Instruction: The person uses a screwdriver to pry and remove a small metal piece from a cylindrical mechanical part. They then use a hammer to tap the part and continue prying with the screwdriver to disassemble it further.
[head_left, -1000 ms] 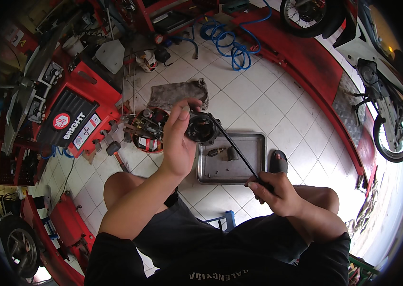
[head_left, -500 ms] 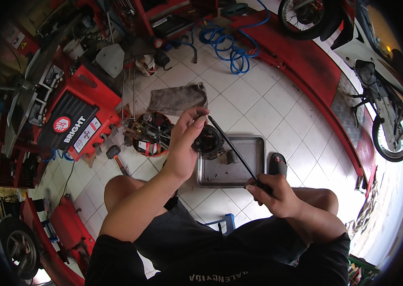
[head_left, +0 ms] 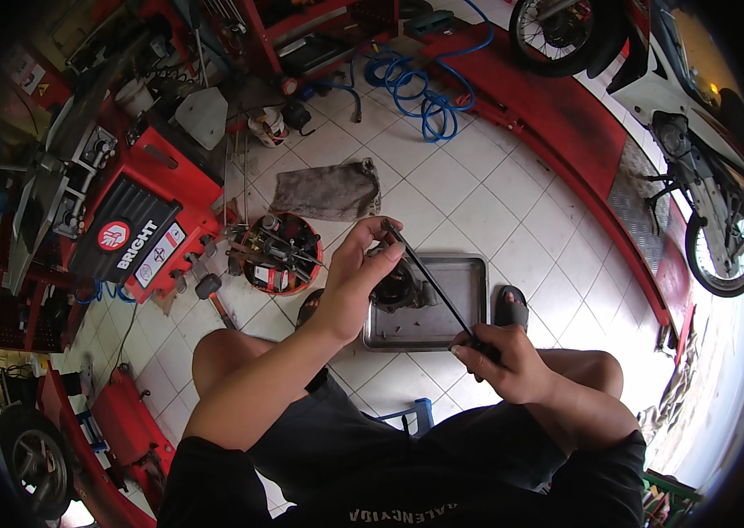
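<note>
- Screwdriver point(head_left: 432, 281), long black shaft; my right hand point(head_left: 506, 363) has its fingers wrapped around the handle.
- My left hand point(head_left: 356, 289): closed on dark metal housing point(head_left: 397, 292), thumb and forefinger at the shaft's far end; lower fingers hidden from me.
- Housing overlaps steel tray point(head_left: 451, 333); can't tell if touching.
- Grimy rag point(head_left: 326, 191) on tiles beyond.

Long thin black tool point(head_left: 433, 282), silver-grey rectangular metal tray point(head_left: 467, 283)
White square floor tiles point(head_left: 500, 224), dark-lined grid; bright-blue coiled hose point(head_left: 442, 102); blotched grey rectangular cloth point(head_left: 328, 191).
</note>
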`<state>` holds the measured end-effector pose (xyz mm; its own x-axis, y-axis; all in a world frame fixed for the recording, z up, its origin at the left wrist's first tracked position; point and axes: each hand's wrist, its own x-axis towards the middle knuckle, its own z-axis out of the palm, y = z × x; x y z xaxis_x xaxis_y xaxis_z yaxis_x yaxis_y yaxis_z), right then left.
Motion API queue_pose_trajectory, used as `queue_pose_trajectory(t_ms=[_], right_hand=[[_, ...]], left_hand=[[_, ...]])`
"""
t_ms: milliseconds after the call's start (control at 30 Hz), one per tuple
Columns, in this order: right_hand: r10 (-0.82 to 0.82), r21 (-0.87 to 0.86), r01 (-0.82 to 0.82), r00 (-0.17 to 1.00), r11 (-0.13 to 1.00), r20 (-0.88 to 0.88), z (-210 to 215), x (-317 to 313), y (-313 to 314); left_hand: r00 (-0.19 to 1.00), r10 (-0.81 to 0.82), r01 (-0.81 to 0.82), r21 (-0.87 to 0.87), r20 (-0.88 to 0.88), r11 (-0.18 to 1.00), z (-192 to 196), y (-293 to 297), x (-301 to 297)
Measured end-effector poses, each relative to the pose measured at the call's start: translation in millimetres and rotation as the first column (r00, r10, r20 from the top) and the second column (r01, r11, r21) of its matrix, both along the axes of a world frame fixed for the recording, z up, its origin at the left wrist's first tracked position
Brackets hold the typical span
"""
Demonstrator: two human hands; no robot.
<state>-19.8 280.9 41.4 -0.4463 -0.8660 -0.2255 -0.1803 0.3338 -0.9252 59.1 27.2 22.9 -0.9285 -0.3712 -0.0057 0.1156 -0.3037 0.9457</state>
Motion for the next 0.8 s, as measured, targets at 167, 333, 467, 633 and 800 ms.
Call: queue_pose_trajectory(t_ms=[167, 333, 467, 633, 800], right_hand=[[-0.002, 0.016, 0.002, 1.000, 1.000, -0.012, -3, -1, 4], [-0.010, 0.013, 0.010, 1.000, 1.000, -0.003, -3, -4, 1], [-0.084, -0.062, 0.078, 0.990, 0.995, -0.112, -4, -11, 5], [-0.182, -0.065, 0.176, 0.977, 0.982, -0.113, -9, -23, -1], [-0.368, -0.152, 0.383, 0.922, 0.911, 0.118, -24, -40, -4]], left_hand=[[0.999, -0.023, 0.029, 0.228, -0.028, 0.973, 3, 1, -3], [1.000, 0.010, -0.012, 0.434, 0.006, 0.901, -5, -12, -1], [0.992, -0.043, -0.033, 0.570, 0.118, 0.821, -8, -1, -11], [0.982, -0.057, -0.061, 0.578, 0.183, 0.814, -11, 0, -13], [0.947, -0.036, -0.159, 0.565, 0.318, 0.809, -37, 4, -20]])
